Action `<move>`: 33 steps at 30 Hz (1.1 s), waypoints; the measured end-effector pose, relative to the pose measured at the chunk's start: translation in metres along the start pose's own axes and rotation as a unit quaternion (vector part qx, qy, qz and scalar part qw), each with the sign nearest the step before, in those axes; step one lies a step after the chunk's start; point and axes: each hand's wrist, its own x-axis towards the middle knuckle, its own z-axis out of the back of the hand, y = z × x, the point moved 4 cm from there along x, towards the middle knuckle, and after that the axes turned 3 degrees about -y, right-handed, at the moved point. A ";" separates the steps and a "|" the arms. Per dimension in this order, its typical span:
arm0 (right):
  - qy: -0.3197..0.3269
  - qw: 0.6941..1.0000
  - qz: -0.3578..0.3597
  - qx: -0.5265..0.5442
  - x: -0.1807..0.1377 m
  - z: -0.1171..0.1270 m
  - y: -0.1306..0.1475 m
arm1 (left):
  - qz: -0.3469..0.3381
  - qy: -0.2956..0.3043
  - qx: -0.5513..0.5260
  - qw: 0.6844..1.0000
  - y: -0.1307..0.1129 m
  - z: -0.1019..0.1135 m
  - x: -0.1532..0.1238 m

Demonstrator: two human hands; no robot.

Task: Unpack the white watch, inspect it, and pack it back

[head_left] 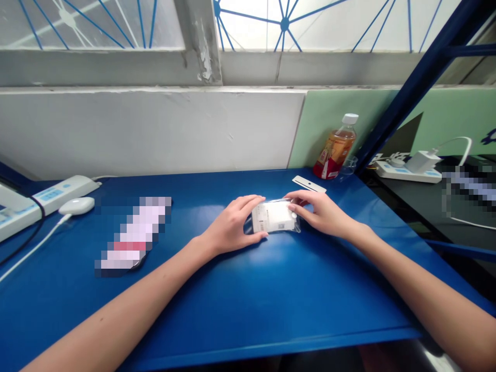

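A small white packet in clear plastic wrap (274, 217) lies on the blue table (248, 299), near its middle. My left hand (231, 225) grips the packet's left end, fingers over the top and thumb underneath. My right hand (318, 211) pinches its right end with curled fingers. Both hands rest low on the table surface.
A bottle of orange drink (336, 148) stands at the back right, with a flat white strip (309, 184) lying in front of it. A power strip (46, 199) and white mouse-shaped device (76, 205) sit far left. A blurred object (134, 235) lies left of centre. A dark shelf post (418, 77) rises right.
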 end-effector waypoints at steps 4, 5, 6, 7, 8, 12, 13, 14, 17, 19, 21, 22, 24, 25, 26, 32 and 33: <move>0.030 0.995 0.030 -0.092 -0.001 -0.001 -0.003 | 0.029 0.047 -0.009 0.998 0.004 -0.003 0.002; 0.040 0.992 0.042 -0.110 -0.002 0.001 -0.003 | 0.036 0.052 -0.012 0.998 0.005 -0.004 0.002; 0.052 0.990 0.053 -0.122 -0.002 0.004 -0.003 | 0.041 0.054 -0.015 0.998 0.005 -0.004 0.002; 0.064 0.988 0.060 -0.127 -0.003 0.007 -0.003 | 0.046 0.055 -0.017 0.997 0.006 -0.004 0.002; 0.080 0.987 0.064 -0.127 -0.005 0.009 -0.004 | 0.049 0.056 -0.020 0.997 0.007 -0.004 0.002; 0.138 0.980 0.053 -0.131 -0.009 0.010 -0.004 | 0.057 0.060 -0.019 0.996 0.008 -0.004 0.003; 0.143 0.980 0.047 -0.132 -0.010 0.009 -0.004 | 0.062 0.063 -0.015 0.996 0.009 -0.003 0.003; 0.144 0.980 0.042 -0.132 -0.010 0.008 -0.004 | 0.067 0.064 -0.009 0.996 0.009 -0.003 0.003; 0.138 0.981 0.026 -0.132 -0.009 0.007 -0.006 | 0.072 0.065 0.006 0.995 0.010 -0.003 0.004; 0.135 0.982 0.018 -0.132 -0.009 0.007 -0.008 | 0.065 0.063 0.011 0.996 0.010 -0.003 0.004; 0.136 0.982 0.014 -0.129 -0.008 0.007 -0.010 | 0.057 0.059 0.015 0.997 0.010 -0.004 0.003; 0.137 0.982 0.014 -0.126 -0.009 0.007 -0.011 | 0.053 0.056 0.017 0.997 0.010 -0.004 0.003; 0.140 0.983 0.016 -0.119 -0.009 0.006 -0.011 | 0.046 0.053 0.017 0.997 0.010 -0.004 0.002; 0.141 0.983 0.018 -0.115 -0.010 0.006 -0.011 | 0.044 0.051 0.015 0.998 0.009 -0.005 0.002; 0.142 0.983 0.019 -0.110 -0.010 0.005 -0.011 | 0.042 0.051 0.014 0.998 0.009 -0.005 0.001; 0.146 0.983 0.013 -0.108 -0.010 0.003 -0.012 | 0.056 0.061 0.038 0.996 0.008 -0.006 0.001; 0.147 0.983 0.012 -0.110 -0.010 0.004 -0.012 | 0.059 0.062 0.041 0.996 0.008 -0.006 0.001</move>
